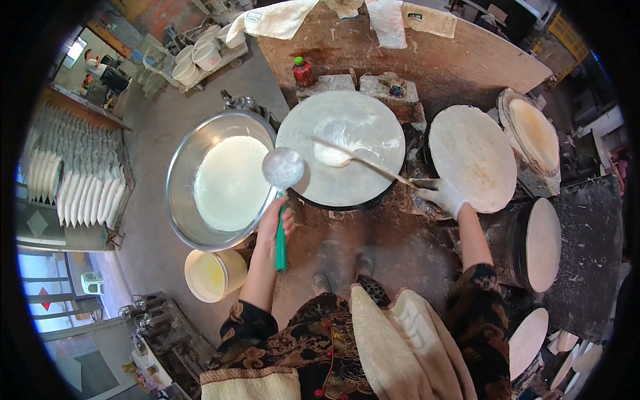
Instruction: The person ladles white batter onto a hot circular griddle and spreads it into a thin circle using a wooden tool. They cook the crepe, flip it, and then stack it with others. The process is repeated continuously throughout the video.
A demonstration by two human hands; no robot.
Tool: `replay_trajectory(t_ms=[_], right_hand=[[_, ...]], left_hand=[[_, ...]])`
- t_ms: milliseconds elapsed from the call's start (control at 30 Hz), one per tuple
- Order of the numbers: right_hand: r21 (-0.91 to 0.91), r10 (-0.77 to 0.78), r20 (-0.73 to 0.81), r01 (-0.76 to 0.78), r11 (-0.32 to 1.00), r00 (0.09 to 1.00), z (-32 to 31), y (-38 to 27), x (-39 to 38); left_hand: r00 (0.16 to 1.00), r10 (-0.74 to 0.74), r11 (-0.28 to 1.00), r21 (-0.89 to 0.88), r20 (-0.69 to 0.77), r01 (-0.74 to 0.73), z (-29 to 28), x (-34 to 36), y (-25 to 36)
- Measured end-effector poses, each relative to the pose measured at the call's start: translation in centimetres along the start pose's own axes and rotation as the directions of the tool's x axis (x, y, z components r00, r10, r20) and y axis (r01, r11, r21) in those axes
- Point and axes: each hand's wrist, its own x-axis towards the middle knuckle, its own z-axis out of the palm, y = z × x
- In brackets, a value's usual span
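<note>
The left hand point(273, 223) is gripping the green handle of a ladle point(283, 168), its emptied bowl hanging over the rim between the steel batter basin point(181, 175) and the round griddle point(340, 157). The right hand point(443, 195), gloved, is closed on a thin spreader stick point(363, 162), sweeping a batter pool point(340, 143) at the griddle's centre. Most of the griddle is lying bare, so spreading seems barely begun. Right of the griddle, a finished sheet point(472, 157) is crowding the edge; the griddle's near side is staying open.
</note>
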Motion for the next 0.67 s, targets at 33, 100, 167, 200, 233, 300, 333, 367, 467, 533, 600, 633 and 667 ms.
replay_trajectory(t_ms=[33, 100, 167, 200, 233, 300, 333, 367, 467, 533, 600, 633, 667], right_hand=[[0.032, 0.035, -0.054, -0.033, 0.999, 0.998, 1.1, 0.7, -1.0], [0.203, 0.2, -0.176, -0.164, 0.965, 0.964, 6.2, 0.8, -2.6], [0.388, 0.352, -0.233, -0.245, 0.888, 0.907, 12.4, -0.4, -3.9], [0.462, 0.396, -0.223, -0.261, 0.847, 0.891, 15.5, -1.3, -4.3], [0.525, 0.429, -0.202, -0.273, 0.806, 0.88, 18.1, -2.3, -4.5], [0.626, 0.458, -0.135, -0.283, 0.727, 0.878, 19.4, -4.6, -4.4], [0.684, 0.477, -0.107, -0.283, 0.672, 0.873, 17.9, -6.3, -4.5], [0.739, 0.499, -0.085, -0.281, 0.612, 0.863, 16.2, -8.0, -4.7], [0.622, 0.492, -0.189, -0.284, 0.729, 0.85, 16.8, -6.2, -3.9], [0.508, 0.473, -0.187, -0.327, 0.797, 0.861, 19.0, -4.9, -2.4], [0.524, 0.452, -0.095, -0.342, 0.78, 0.887, 20.1, -6.4, -1.6], [0.54, 0.447, -0.065, -0.345, 0.767, 0.892, 19.6, -7.2, -1.4], [0.537, 0.442, -0.06, -0.344, 0.77, 0.895, 19.8, -7.4, -1.3]], left_hand=[[0.998, -0.007, 0.999, 0.037, 0.057, 0.005, 0.2, 1.0, 0.0], [0.994, 0.054, 0.997, 0.047, 0.09, -0.059, 1.4, 4.1, -1.1], [0.993, 0.116, 0.982, 0.151, 0.014, -0.116, 4.3, 5.4, -2.2], [0.987, 0.161, 0.968, 0.196, 0.007, -0.159, 5.7, 5.6, -3.0], [0.985, 0.169, 0.953, 0.252, 0.031, -0.171, 6.9, 5.4, -3.7], [0.98, 0.196, 0.92, 0.341, 0.032, -0.195, 7.9, 5.1, -4.8], [0.978, 0.209, 0.922, 0.328, 0.019, -0.204, 7.6, 5.0, -4.8], [0.976, 0.218, 0.924, 0.317, 0.016, -0.212, 7.4, 4.9, -4.9], [0.97, 0.242, 0.932, 0.281, -0.009, -0.229, 7.6, 4.5, -5.0], [0.965, 0.261, 0.932, 0.264, -0.01, -0.249, 7.5, 4.6, -5.0], [0.961, 0.274, 0.934, 0.249, -0.041, -0.255, 7.5, 4.8, -5.2], [0.958, 0.281, 0.934, 0.245, -0.057, -0.259, 7.3, 5.0, -5.1], [0.96, 0.274, 0.939, 0.232, -0.063, -0.253, 7.0, 5.1, -4.9]])
